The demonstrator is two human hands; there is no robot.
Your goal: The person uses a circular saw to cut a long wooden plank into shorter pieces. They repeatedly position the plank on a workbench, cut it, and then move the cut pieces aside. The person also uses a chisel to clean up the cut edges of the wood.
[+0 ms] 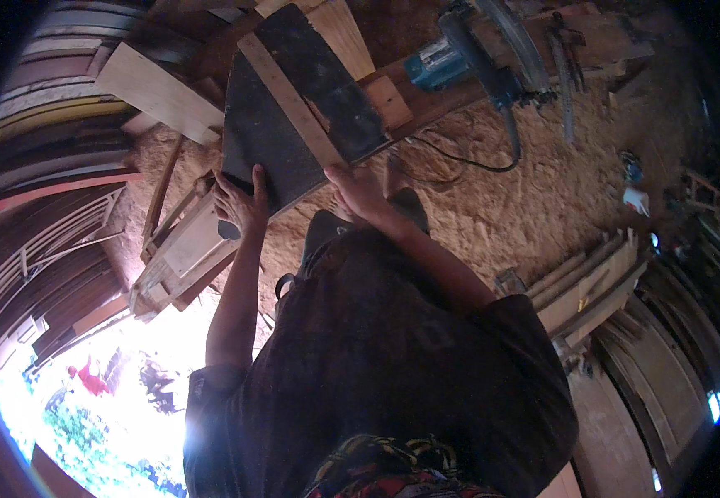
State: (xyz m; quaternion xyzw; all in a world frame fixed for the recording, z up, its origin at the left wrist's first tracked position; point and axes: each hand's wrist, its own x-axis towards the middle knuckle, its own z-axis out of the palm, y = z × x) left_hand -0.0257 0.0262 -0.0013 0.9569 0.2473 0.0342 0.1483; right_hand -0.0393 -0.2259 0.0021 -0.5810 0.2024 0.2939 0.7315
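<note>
The left hand (242,203) grips the black board (260,141), left of the blue power saw (439,66), and the right hand (356,192) pinches the near end of the wooden strip (290,100) lying on it.

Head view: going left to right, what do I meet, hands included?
Pale rectangular wooden board, left hand, right hand, teal-and-black corded power tool, small white-and-red object on the ground.

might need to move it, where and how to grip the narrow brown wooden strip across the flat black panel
Likely across its slim near end, from the person's side, where the right hand is: the strip lies flat, that end reaching the near edge of the panel.
</note>
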